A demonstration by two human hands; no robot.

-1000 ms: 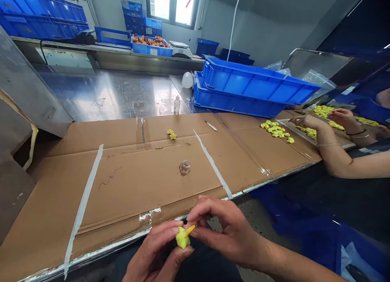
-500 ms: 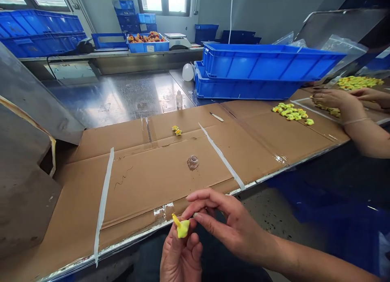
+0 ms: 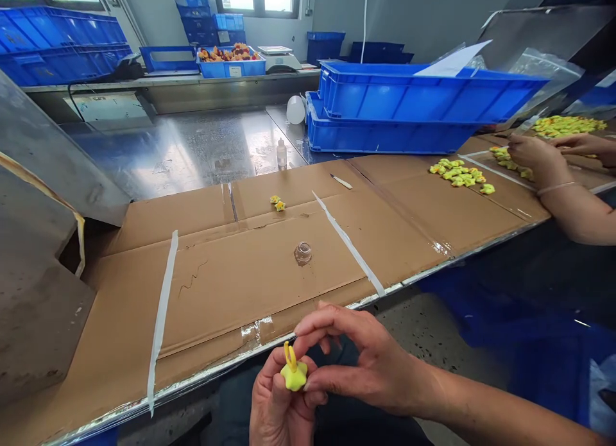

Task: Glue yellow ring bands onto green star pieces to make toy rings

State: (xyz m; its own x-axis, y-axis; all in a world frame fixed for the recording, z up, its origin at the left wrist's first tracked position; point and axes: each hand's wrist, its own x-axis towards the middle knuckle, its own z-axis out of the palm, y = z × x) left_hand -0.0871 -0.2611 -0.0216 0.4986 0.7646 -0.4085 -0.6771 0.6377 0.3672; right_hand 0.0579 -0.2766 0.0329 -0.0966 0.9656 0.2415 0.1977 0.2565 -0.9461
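Note:
My left hand (image 3: 283,398) is closed, its thumb and fingers pinching a small yellow-green star-shaped piece (image 3: 294,377) with a thin yellow loop standing up from it. From the right, my right hand (image 3: 356,362) reaches round the same piece; its thumb touches the right edge and the forefinger is bent close behind the loop. Both hands are just off the front edge of the cardboard-covered table (image 3: 231,285). On the cardboard beyond them stands a small clear glass cup (image 3: 303,253). Farther back lie two small yellow stars (image 3: 278,203) with marks on them.
A thin knife-like tool (image 3: 341,181) and a small squeeze bottle (image 3: 282,154) lie toward the back. Stacked blue crates (image 3: 409,106) stand behind. At right, a co-worker's hands (image 3: 539,154) are near piles of yellow pieces (image 3: 457,173). A metal housing (image 3: 43,305) borders the left.
The star piece has turned, so its loop now points upright and shows open. My right thumb has moved down to the star's edge. A white sheet now shows over the blue crates.

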